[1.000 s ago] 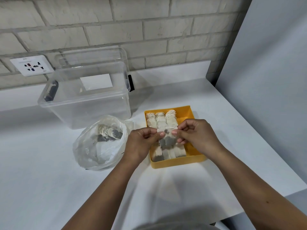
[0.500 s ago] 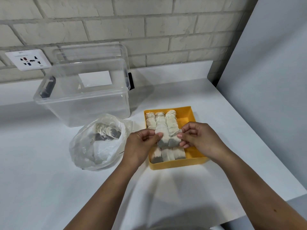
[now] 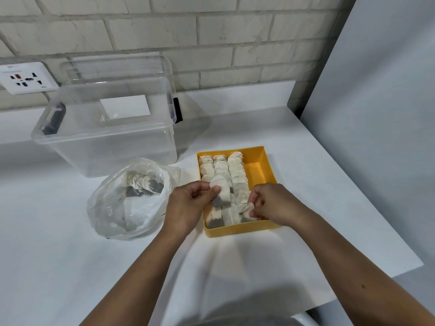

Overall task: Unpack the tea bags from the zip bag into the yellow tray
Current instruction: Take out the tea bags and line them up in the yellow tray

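Observation:
The yellow tray (image 3: 263, 161) sits on the white table and holds three rows of tea bags (image 3: 236, 172). My left hand (image 3: 188, 205) pinches a tea bag (image 3: 222, 192) above the tray's left side. My right hand (image 3: 270, 203) pinches another tea bag (image 3: 246, 209) low at the near right end of the rows. The clear zip bag (image 3: 127, 205) lies open left of the tray with several tea bags (image 3: 143, 187) inside.
A clear plastic storage box (image 3: 106, 137) stands behind the zip bag, its lid leaning on the brick wall. A wall socket (image 3: 26, 77) is at the far left. A grey panel (image 3: 376, 114) borders the table on the right. The table's front right edge is near.
My hands, earlier together on a pair of tea bags over the tray, have parted. Each now holds one tea bag, and the right hand has dropped toward the tray's near right.

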Available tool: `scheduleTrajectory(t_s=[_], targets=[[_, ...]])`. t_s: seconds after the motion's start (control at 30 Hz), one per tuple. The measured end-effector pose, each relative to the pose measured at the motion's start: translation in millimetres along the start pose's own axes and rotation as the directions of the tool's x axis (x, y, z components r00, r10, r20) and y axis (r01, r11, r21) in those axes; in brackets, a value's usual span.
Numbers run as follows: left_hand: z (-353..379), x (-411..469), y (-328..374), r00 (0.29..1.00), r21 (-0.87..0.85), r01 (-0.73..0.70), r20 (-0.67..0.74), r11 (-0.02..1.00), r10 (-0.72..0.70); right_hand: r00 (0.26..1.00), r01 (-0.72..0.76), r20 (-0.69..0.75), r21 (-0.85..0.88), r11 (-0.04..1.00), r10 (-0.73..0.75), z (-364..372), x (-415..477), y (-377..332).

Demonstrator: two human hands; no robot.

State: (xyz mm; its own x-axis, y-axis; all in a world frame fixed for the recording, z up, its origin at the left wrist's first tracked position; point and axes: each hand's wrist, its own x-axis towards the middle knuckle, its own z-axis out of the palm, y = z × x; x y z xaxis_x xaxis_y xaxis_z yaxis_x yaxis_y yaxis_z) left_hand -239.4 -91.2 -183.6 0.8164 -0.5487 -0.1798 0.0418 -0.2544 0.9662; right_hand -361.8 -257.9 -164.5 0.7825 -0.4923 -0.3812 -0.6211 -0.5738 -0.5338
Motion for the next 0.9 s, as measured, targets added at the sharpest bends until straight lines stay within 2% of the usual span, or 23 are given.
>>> scheduleTrajectory(t_s=[0.1,0.2,0.3,0.4,0.6,0.73,0.9], targets=[[-0.5,-0.8,1.0,1.000,-0.009,0.005,0.008,1.000,-0.005,1.000,0.000,-0.015,-0.081,0.997,-0.001,1.5,-0.1,0.1],[-0.3,-1.5,3.6,1.000,-0.006,0.003,0.018,1.000,-0.003,0.997,0.034,-0.070,-0.081,0.996,-0.040,-4.2,-4.6,-0.8],[0.9,0.1,8.9,0.999,0.036,-0.044,0.032,0.998,0.043,0.976,0.152,-0.164,0.051,0.987,-0.141,-10.4,-9.7,-11.5],[3.0,2.2,15.6,0.994,0.054,-0.098,0.058,0.994,0.095,0.962,0.235,-0.189,0.213,0.948,-0.196,-13.1,-12.5,-25.1],[3.9,3.9,21.5,0.985,-0.009,-0.117,0.126,0.993,0.117,0.920,0.309,-0.321,0.234,0.922,-0.226,-13.0,-5.2,-28.2],[4.3,6.5,20.0,0.991,-0.033,-0.057,0.121,0.998,0.060,0.922,0.308,-0.314,0.249,0.918,-0.225,-15.3,-1.2,-22.5],[8.1,7.5,22.9,0.989,-0.006,-0.064,0.133,0.998,0.064,0.911,0.349,-0.335,0.318,0.881,-0.240,-17.1,-2.8,-21.1]])
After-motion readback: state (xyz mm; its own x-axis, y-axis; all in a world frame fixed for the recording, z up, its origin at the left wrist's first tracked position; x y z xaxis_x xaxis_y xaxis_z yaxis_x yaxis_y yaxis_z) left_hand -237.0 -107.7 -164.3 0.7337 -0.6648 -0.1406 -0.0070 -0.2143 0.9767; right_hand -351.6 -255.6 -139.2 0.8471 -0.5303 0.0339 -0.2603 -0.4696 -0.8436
